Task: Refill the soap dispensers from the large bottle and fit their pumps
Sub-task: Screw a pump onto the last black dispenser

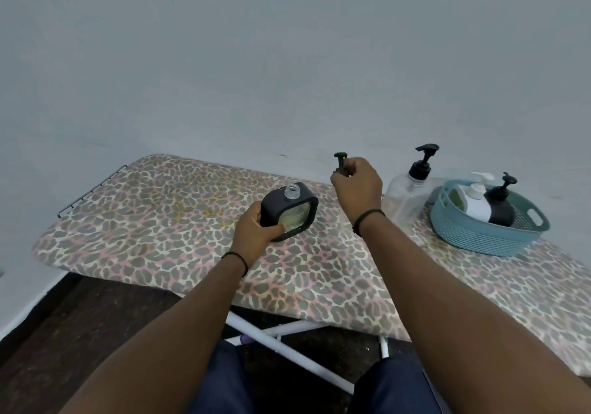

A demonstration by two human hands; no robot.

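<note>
1. The left hand grips a black-framed dispenser, fingers curled round its left side and the thumb lying across the lower edge of its clear front panel.
2. The dispenser is tilted, its base on the board, and its bare glass neck stands uncapped at the top.
3. The right hand is raised above the board to the right of the dispenser, fingers curled, pinching a black pump whose head sticks up past the fingertips.
4. The pump is apart from the dispenser's neck, above it and to the right.
5. A large clear bottle with a black pump stands just right of the right hand.
6. Beside it a blue basket holds a white dispenser and a black one.
</note>
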